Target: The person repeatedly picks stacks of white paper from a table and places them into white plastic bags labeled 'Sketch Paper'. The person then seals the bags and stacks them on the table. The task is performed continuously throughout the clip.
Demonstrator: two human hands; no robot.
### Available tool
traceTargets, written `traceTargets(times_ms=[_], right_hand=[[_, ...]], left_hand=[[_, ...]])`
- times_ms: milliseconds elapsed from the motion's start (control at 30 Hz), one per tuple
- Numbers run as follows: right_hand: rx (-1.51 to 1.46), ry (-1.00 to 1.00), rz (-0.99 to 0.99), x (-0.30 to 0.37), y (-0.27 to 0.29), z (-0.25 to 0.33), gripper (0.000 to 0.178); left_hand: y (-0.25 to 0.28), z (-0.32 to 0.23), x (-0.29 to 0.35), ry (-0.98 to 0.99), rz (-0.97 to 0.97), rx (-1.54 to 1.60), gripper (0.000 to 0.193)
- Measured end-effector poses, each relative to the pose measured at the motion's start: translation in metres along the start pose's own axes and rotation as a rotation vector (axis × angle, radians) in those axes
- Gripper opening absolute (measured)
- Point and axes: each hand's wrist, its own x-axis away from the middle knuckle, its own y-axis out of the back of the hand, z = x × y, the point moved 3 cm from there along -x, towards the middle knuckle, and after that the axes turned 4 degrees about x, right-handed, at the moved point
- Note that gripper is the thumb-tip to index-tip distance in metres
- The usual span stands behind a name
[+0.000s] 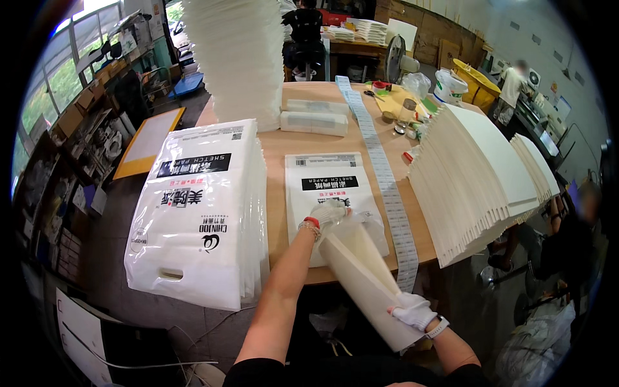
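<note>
A white printed plastic bag (331, 169) lies flat on the table in front of me, with the top bag's near edge lifted. My left hand (330, 213), in a white glove, is closed at that edge, its fingertips partly blurred against the clear film. Below it, a stack of thick white paper (364, 284) is bent into a curve, its far end at the bag. My right hand (414, 311), also gloved, grips the near right side of this paper, which hangs past the table's front edge.
A thick pile of printed bags (193, 213) overhangs the table at left, before a tall paper stack (235, 64). Fanned paper stacks (474, 174) stand at right. A label strip (387, 187) runs down the table (300, 143). Wrapped packs (314, 123) lie behind. Other people are farther off.
</note>
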Motion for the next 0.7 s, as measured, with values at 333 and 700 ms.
traceTargets(times_ms=[333,700], right_hand=[[0.016,-0.184,-0.108,-0.124,0.037,0.056,0.041],[0.093,-0.026,-0.385,-0.197,0.028,0.016,0.036]], left_hand=[[0.01,-0.1,0.071,-0.588,-0.364,-0.227,0.019],[-0.026,-0.038,0.147,-0.936,-0.919,0.188,0.043]])
